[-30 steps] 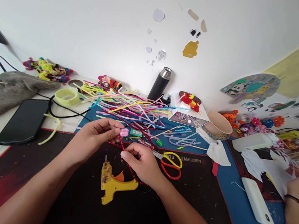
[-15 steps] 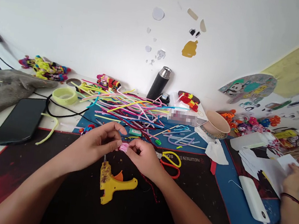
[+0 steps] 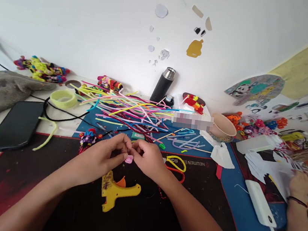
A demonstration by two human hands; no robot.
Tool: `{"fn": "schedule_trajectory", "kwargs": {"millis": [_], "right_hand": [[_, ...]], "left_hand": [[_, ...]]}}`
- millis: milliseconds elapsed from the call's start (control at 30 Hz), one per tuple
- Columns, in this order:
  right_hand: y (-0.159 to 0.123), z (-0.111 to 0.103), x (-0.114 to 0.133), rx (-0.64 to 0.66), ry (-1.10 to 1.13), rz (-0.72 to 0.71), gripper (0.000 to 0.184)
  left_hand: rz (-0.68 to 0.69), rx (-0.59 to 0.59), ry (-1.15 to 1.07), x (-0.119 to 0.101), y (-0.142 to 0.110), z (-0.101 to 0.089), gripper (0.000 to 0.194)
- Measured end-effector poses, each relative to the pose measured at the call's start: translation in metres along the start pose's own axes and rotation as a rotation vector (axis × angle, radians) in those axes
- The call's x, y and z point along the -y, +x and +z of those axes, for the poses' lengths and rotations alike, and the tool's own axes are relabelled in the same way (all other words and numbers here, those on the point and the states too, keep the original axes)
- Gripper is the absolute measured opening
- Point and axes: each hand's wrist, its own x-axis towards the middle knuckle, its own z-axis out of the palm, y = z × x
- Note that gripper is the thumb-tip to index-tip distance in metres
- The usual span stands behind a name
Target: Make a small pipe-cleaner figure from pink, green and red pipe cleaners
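Note:
Between my fingertips is a small pink fuzzy piece (image 3: 129,159), partly hidden by the fingers. My left hand (image 3: 107,155) pinches it from the left, thumb and forefinger together. From the other side my right hand (image 3: 147,158) has its fingers closed on it too. Just below my left hand a yellow glue gun (image 3: 118,192) with an orange trigger lies on the dark mat. Scissors with yellow and red handles (image 3: 176,164) lie beside my right hand, their blades mostly covered. A small blue and red pipe-cleaner figure (image 3: 89,137) sits behind my left forearm.
Many coloured pipe cleaners (image 3: 132,107) are heaped behind my hands, near a black thermos (image 3: 163,85). At left lie a black phone (image 3: 15,125) and a pale yellow coil (image 3: 64,98). On the right are a bowl (image 3: 223,126), a white power bank (image 3: 261,203) and another person's hands (image 3: 300,186) with papers.
My hands have drawn closer together around the pink piece, which now shows slightly lower. The view has shifted a little, and the blue and red figure is less covered.

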Motion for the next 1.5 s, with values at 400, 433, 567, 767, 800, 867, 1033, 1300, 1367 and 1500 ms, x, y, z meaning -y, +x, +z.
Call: {"fn": "schedule_trajectory", "kwargs": {"millis": [400, 433, 567, 767, 800, 867, 1033, 1300, 1367, 1500], "right_hand": [[0.009, -0.011, 0.01, 0.031, -0.123, -0.07, 0.014], [0.009, -0.01, 0.012, 0.038, -0.116, -0.069, 0.015], [0.006, -0.005, 0.018, 0.063, -0.065, -0.061, 0.015], [0.001, 0.006, 0.019, 0.043, 0.005, -0.036, 0.013], [0.001, 0.008, 0.018, 0.04, 0.022, -0.039, 0.014], [0.0, 0.012, 0.018, 0.035, 0.06, -0.042, 0.016], [-0.001, 0.021, 0.017, 0.027, 0.145, -0.014, 0.022], [-0.006, 0.031, 0.009, -0.008, 0.326, 0.063, 0.026], [-0.007, 0.032, 0.007, -0.008, 0.362, 0.073, 0.026], [-0.006, 0.029, 0.003, 0.01, 0.396, 0.065, 0.029]], "left_hand": [[-0.026, -0.171, 0.333, 0.025, 0.009, -0.003, 0.01], [-0.025, -0.195, 0.343, 0.029, 0.011, -0.003, 0.01], [-0.027, -0.263, 0.329, 0.04, 0.016, -0.002, 0.012], [-0.02, -0.336, 0.22, 0.042, 0.019, -0.003, 0.014], [-0.02, -0.351, 0.192, 0.041, 0.02, -0.003, 0.015], [-0.019, -0.373, 0.143, 0.038, 0.02, -0.004, 0.017], [-0.014, -0.368, -0.034, 0.034, 0.019, -0.004, 0.024], [-0.003, -0.338, -0.23, 0.022, 0.018, -0.004, 0.032], [-0.016, -0.312, -0.242, 0.021, 0.017, -0.004, 0.033], [-0.019, -0.259, -0.259, 0.023, 0.017, -0.007, 0.034]]}}
